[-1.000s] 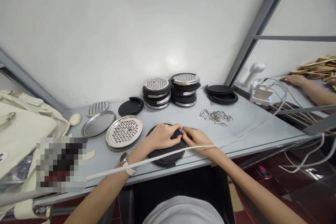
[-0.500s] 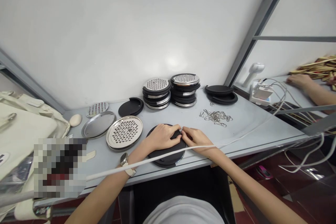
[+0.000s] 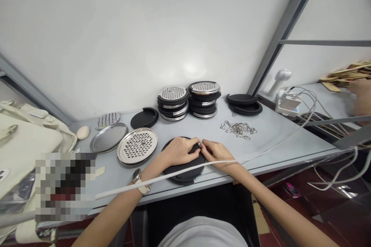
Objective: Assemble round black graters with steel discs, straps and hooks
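The left hand (image 3: 180, 151) lies on a flat, round black disc (image 3: 188, 178) near the front edge of the grey tabletop (image 3: 272, 129); whether it grips, I cannot tell. The right hand (image 3: 218, 155) narrowly pinches a small shiny metal piece (image 3: 199, 144) at the disc's far-right rim.

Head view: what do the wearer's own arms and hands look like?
The left hand and right hand are bare, with no gloves or sleeves showing. A round-faced watch with a pale strap is on the left wrist; nothing shows on the right.
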The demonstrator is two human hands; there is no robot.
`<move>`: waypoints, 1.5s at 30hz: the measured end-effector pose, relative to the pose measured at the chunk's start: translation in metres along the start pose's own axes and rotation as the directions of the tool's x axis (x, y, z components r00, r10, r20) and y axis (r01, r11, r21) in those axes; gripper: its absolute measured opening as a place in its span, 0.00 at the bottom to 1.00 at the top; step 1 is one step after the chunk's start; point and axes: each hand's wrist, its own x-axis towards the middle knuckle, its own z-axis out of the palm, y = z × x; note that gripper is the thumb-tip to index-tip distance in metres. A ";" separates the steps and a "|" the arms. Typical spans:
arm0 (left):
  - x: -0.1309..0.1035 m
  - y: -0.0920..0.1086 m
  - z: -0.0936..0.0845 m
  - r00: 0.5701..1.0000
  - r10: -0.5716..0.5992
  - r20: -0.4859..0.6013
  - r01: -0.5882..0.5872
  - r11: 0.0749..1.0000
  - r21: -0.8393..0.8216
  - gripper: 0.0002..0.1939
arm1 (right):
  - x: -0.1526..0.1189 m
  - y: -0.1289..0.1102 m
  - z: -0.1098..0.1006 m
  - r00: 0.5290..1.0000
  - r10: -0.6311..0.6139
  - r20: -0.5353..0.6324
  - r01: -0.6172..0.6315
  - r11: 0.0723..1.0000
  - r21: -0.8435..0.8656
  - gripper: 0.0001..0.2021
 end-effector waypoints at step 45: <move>-0.002 0.001 0.005 1.000 -0.026 -0.014 0.027 0.997 0.066 0.07 | -0.001 0.004 0.000 1.000 -0.025 0.016 0.024 0.999 0.044 0.11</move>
